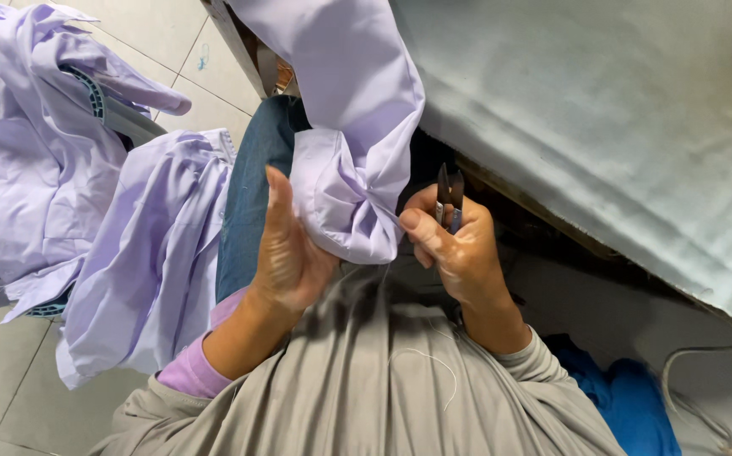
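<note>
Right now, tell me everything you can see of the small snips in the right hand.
The thread snips are small, with two dark, slim metal blades that point upward and lie close together, almost shut. The lower part is hidden inside the right hand, whose thumb presses along one side. The tips stand just right of the bunched lilac garment, which the left hand grips; whether blade and cloth touch cannot be told.

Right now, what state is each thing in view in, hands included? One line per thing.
Left hand: gripping the lilac shirt cuff.
Right hand: closed around thread snips.
Thread snips: blades shut, pointing up.
Lilac shirt: bunched, hanging from the table edge into the hands.
Shirt pile: crumpled, heaped at the person's left.
Loose white thread: lying on the grey top.
Table cover: spread flat.
</note>
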